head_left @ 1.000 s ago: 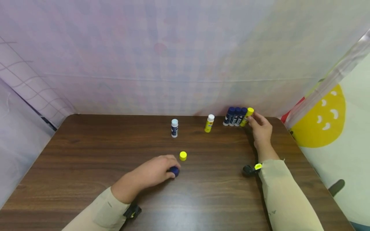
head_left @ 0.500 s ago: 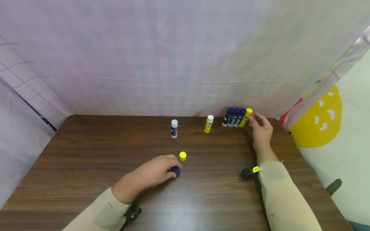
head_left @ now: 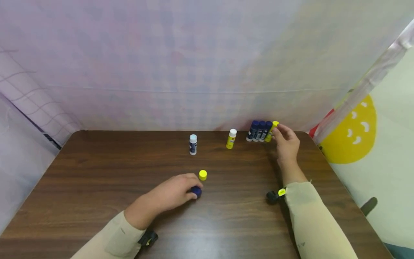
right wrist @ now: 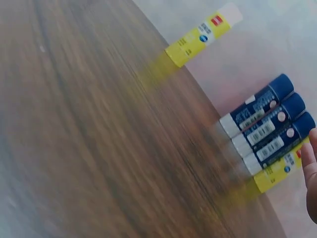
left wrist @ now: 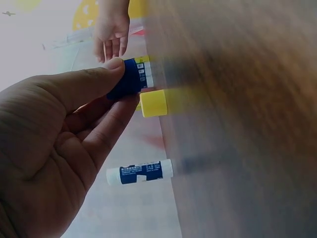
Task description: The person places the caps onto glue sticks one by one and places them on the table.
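Observation:
My left hand [head_left: 176, 190] pinches a dark blue glue stick cap [left wrist: 124, 81] between thumb and fingers, low over the front middle of the table. A yellow cap [head_left: 202, 175] sits just beyond its fingertips. At the back right, my right hand [head_left: 288, 147] touches a capped yellow glue stick [right wrist: 273, 174] with fairly straight fingers. That stick stands at the right end of a tight row, beside several capped blue glue sticks [right wrist: 270, 126]. Two uncapped glue sticks stand upright further left: a yellow one [head_left: 231, 139] and a blue one [head_left: 193, 145], both with white tops showing.
The brown wooden table [head_left: 97, 169] ends at a pale patterned curtain [head_left: 161, 72] right behind the glue sticks. A dark wrist camera [head_left: 273, 196] is strapped at the right sleeve, another wrist camera [head_left: 148, 238] at the left.
My right hand has shifted slightly left, and the capped sticks stand a little closer together. The left hand keeps its place with the blue cap. The head view has turned slightly.

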Demonstrator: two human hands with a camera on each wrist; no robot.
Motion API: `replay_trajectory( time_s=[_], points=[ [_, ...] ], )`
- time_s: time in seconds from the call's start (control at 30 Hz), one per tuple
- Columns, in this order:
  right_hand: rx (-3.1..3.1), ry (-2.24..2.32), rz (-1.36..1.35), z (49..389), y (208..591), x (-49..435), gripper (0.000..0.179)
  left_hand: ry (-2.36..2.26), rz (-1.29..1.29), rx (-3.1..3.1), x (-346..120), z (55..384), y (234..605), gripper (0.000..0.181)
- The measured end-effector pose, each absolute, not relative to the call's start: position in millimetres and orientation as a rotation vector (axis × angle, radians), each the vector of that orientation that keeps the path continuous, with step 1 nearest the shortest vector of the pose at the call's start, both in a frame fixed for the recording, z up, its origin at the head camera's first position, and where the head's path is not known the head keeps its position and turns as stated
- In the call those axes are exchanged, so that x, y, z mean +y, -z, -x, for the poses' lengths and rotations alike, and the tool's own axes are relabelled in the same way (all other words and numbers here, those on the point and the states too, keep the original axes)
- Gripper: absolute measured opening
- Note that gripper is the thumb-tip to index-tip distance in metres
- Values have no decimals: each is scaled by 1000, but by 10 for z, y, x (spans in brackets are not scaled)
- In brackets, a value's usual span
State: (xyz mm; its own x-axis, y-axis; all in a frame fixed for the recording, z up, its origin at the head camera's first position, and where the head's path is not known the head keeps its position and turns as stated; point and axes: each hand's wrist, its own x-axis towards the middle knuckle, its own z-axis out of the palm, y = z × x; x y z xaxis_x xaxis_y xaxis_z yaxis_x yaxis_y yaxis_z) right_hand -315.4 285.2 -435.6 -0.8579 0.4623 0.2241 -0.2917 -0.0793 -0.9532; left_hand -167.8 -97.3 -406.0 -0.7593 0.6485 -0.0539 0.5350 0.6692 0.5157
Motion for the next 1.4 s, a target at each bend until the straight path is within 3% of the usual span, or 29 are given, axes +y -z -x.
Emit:
replay_trajectory(
  time_s=[1.4],
  points=[
    [-1925,-2024,-150,3008,4221,2004,40,-703,-975,2649,-963,1666,4051,31]
  ],
)
